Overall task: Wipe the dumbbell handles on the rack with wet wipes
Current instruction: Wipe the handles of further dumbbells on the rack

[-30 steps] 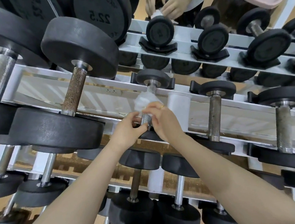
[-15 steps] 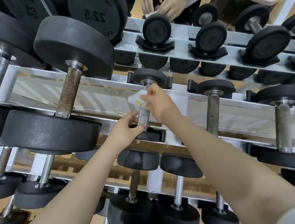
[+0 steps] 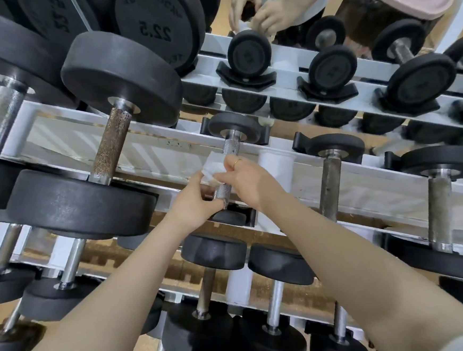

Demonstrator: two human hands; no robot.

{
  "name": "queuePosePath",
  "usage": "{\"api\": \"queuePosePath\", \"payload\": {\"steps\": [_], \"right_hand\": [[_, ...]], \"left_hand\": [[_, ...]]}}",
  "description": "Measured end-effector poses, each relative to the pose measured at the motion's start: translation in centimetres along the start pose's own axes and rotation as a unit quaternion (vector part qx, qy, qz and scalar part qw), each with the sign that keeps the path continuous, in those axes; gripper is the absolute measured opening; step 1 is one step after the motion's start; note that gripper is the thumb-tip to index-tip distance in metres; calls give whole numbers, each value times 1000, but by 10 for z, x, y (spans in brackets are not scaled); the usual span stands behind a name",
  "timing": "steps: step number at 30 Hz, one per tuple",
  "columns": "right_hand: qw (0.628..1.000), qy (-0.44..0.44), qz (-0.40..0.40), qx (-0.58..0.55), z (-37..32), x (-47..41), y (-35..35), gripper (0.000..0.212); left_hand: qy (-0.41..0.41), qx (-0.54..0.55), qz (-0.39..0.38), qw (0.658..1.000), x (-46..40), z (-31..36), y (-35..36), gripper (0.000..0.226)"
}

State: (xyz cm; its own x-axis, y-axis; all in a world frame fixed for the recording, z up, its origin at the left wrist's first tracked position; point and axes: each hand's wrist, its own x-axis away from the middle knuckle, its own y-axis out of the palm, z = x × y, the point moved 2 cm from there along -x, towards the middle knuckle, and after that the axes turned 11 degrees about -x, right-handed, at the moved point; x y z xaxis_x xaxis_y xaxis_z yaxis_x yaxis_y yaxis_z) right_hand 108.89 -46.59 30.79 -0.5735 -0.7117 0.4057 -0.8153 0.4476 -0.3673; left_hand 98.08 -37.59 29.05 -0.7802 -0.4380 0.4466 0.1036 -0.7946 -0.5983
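Wiping a knurled dumbbell handle (image 3: 228, 170) mid-rack, a wet wipe (image 3: 213, 166) is pinched by the right hand (image 3: 248, 178); the handle's lower end is gripped by the left hand (image 3: 196, 203). Full-length, all-round strokes seem advisable.

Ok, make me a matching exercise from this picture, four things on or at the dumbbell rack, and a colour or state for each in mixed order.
Things:
1. wet wipe
2. handle being wiped
3. big dumbbell's handle to the left
4. right hand's ring

Descriptions:
A. rusty brown
B. gold
C. white, crumpled
D. shiny knurled silver

Pairs: 1-C, 2-D, 3-A, 4-B

The right hand presses the wipe against the handle; the left hand holds the handle lower down.
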Motion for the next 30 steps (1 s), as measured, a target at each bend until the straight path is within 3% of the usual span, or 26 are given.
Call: {"api": "queuePosePath", "payload": {"steps": [4,8,10,11,15,16,19,22,25,27,30], "right_hand": [[967,-123,82,209,-18,-17,-20,12],[903,-165,110,382,-16,-30,-29,26],[924,-153,96,338,-12,-30,-24,15],[952,-128,80,265,-9,-28,-21,11],[997,-35,14,70,11,-23,-1,35],[998,-17,-2,55,12,-17,4,36],[991,-67,-14,111,23,-8,10,37],[988,-97,-84,86,31,10,10,13],[996,-67,-64,-8,32,18,-5,31],[996,-17,25,-84,36,19,-14,46],[948,102,171,-248,42,18,-22,31]], "left_hand": [[-11,8,-8,1000,-2,1,0,85],[-9,30,5,1000,1,-1,1,82],[-9,44,10,999,2,-3,2,82],[-9,51,12,999,3,-4,2,82],[-9,64,25,998,8,-7,0,85],[-8,59,25,998,9,-8,0,86],[-1,49,31,998,10,-8,-2,90],[10,15,45,999,12,-6,-3,88],[26,-20,67,997,15,-7,-4,78],[33,-34,62,997,18,-5,-4,70],[38,-44,27,998,18,-1,-4,64]]}}
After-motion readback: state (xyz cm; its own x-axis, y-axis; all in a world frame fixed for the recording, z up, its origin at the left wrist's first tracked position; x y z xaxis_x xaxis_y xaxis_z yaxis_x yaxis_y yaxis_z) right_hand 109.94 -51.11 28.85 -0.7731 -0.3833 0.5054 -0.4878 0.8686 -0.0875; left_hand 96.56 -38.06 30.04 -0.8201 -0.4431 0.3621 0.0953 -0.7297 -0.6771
